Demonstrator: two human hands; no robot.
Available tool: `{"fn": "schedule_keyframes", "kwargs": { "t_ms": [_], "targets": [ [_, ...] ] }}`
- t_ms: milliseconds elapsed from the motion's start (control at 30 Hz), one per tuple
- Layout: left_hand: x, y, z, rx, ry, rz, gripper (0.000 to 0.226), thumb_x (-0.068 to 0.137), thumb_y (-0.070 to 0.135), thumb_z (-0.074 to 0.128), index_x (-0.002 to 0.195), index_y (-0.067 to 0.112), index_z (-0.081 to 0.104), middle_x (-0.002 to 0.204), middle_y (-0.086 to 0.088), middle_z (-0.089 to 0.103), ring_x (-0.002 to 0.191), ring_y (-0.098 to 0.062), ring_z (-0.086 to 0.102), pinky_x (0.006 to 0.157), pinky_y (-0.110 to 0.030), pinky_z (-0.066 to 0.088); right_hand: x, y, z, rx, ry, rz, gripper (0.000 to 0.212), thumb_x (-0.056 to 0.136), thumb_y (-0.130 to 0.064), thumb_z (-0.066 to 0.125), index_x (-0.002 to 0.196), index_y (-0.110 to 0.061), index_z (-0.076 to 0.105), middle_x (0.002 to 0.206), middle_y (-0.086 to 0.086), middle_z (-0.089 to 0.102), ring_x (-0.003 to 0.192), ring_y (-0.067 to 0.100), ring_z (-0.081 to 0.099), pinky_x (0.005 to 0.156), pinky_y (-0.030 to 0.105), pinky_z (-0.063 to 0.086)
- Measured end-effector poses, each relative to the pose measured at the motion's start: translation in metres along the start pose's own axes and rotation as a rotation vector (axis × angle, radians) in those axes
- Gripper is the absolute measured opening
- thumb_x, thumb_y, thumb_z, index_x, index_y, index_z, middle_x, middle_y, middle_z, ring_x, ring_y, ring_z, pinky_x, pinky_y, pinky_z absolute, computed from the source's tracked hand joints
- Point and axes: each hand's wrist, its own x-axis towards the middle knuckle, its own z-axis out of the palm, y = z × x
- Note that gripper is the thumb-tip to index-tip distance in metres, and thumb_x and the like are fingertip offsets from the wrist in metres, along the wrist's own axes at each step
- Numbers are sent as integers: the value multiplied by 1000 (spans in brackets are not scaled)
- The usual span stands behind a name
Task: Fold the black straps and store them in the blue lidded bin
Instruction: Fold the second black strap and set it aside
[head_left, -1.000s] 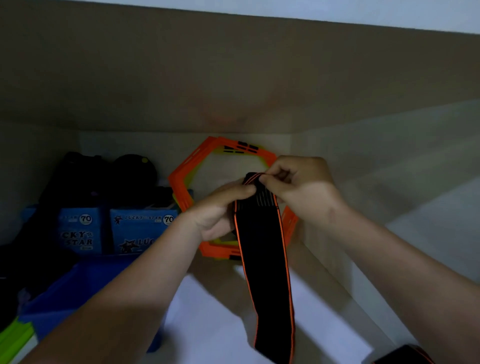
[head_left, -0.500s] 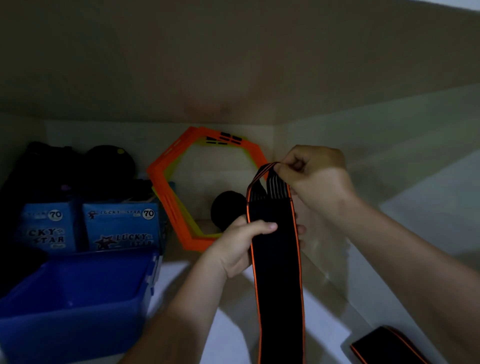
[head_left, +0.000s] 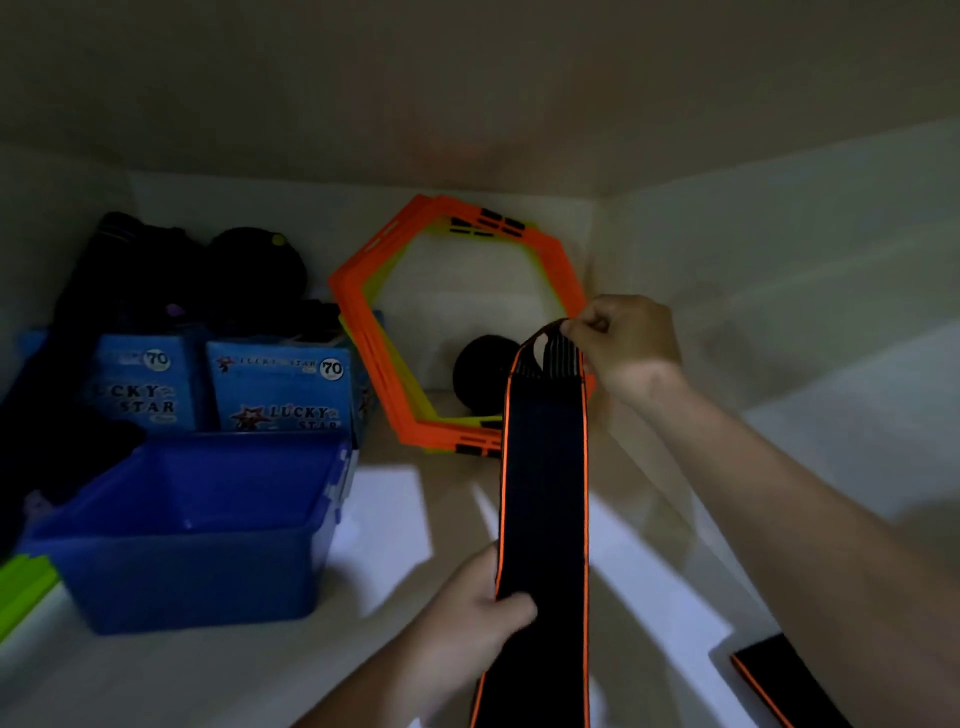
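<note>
A long black strap with orange edges (head_left: 543, 493) hangs upright in front of me inside a dim white shelf. My right hand (head_left: 626, 345) pinches its top end, where thin stripes show. Lower down, my left hand (head_left: 480, 626) grips the strap's left edge, thumb across the front. The strap runs on past the bottom of the frame. A second black strap with an orange edge (head_left: 779, 680) lies on the shelf floor at the lower right. The blue bin (head_left: 182, 577) stands open at the left, and I see no lid.
Orange and yellow hexagon rings (head_left: 379, 358) lean against the back wall, with a black ball (head_left: 480, 371) behind them. Blue Lucky Star boxes (head_left: 283, 387) and dark bags (head_left: 171, 270) fill the back left. Green bars (head_left: 21, 587) poke in at the left edge.
My left hand slid down the strap from near the top to well below it. My right hand kept hold of the top end. The view tilted down and left.
</note>
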Motion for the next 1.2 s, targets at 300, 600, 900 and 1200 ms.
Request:
{"fn": "schedule_keyframes", "kwargs": {
  "t_ms": [300, 600, 900, 1200],
  "targets": [
    [-38, -30, -33, 737, 33, -21, 98, 77, 27, 68, 151, 57, 11, 144, 12, 53, 125, -13, 54, 108, -34, 44, -57, 73, 103, -170, -301, 185, 20, 86, -23, 70, 79, -5, 75, 80, 10, 73, 79, 25, 67, 62, 30, 40],
    [-46, -51, -41, 1256, -119, -25, 76, 83, 65, 17, 156, 47, 10, 168, 11, 5, 154, -10, 3, 126, -39, 3, -106, 101, 141, -138, -383, 333, 23, 88, -31, 70, 90, -10, 78, 88, 9, 75, 91, 26, 71, 72, 24, 45],
    [-64, -29, -82, 1150, 74, -21, 21, 81, 46, 48, 85, 33, 64, 93, 15, 63, 93, -6, 56, 85, -26, 48, -174, 52, 39, -289, -897, 199, 20, 78, -30, 60, 79, -15, 73, 71, -3, 72, 65, 12, 66, 66, 27, 54],
    [-97, -23, -59, 1186, -57, 66, 17, 76, 37, 53, 65, 25, 49, 68, 10, 54, 71, -5, 48, 65, -21, 27, -279, 15, -7, 16, -921, 331, 6, 79, -27, 75, 80, -24, 70, 62, -17, 65, 48, 1, 53, 54, 18, 42]
  ]
}}
